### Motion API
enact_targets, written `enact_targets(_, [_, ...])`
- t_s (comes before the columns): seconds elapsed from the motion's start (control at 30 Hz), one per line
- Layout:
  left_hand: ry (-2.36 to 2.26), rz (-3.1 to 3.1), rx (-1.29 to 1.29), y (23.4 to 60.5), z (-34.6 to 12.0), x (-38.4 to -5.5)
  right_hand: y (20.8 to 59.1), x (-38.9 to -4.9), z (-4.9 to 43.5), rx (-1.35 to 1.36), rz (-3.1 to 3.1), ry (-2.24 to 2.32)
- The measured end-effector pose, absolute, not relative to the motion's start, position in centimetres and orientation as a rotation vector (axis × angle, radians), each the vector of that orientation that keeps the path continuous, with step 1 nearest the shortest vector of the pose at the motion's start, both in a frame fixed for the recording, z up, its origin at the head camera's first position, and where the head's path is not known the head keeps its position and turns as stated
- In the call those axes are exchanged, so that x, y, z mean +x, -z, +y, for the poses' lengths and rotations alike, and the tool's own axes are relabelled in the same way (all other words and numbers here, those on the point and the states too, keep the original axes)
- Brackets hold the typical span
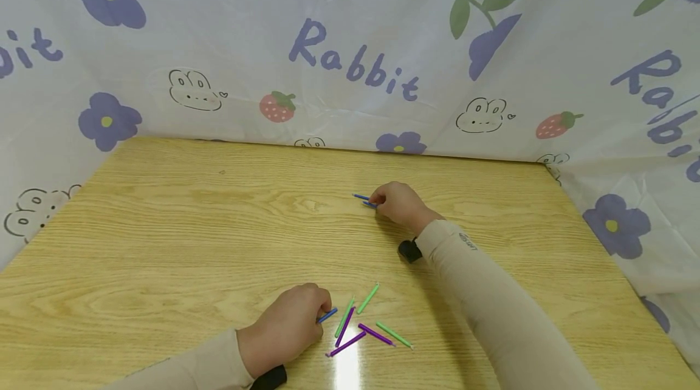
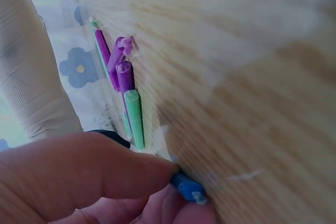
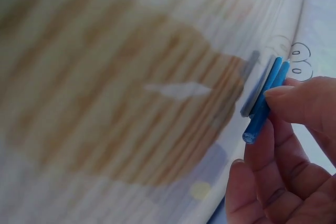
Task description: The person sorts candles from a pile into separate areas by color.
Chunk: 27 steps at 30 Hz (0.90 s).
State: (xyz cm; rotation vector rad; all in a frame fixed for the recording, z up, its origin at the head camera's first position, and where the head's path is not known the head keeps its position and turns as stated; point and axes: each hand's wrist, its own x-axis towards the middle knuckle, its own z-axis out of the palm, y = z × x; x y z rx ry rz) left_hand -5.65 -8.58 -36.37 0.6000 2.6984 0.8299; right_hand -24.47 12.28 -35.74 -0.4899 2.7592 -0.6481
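Observation:
Near the front of the table my left hand (image 1: 287, 328) pinches a blue candle (image 1: 328, 315) between thumb and fingers; its pale wick end pokes out in the left wrist view. Farther back, my right hand (image 1: 401, 205) holds a blue candle (image 3: 255, 128) by thumb and fingertips, low over the wood. A second blue candle (image 3: 274, 70) lines up right alongside it. To the right of the left hand lie three green candles (image 1: 394, 335) and three purple candles (image 1: 377, 335), loosely grouped, some overlapping.
The wooden table (image 1: 219, 226) has a glossy surface with reflections. A white sheet (image 1: 240, 31) printed with rabbits, flowers and strawberries hangs along its back and sides. A black wrist device (image 1: 409, 251) sits under the right sleeve.

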Motion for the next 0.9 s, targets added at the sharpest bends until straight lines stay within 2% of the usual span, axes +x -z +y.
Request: enact_targets(0.9, [-0.821,2.688,0.601,36.34,-8.63,-5.74,35.64,-24.59,11.6,-0.443,2.719,0.619])
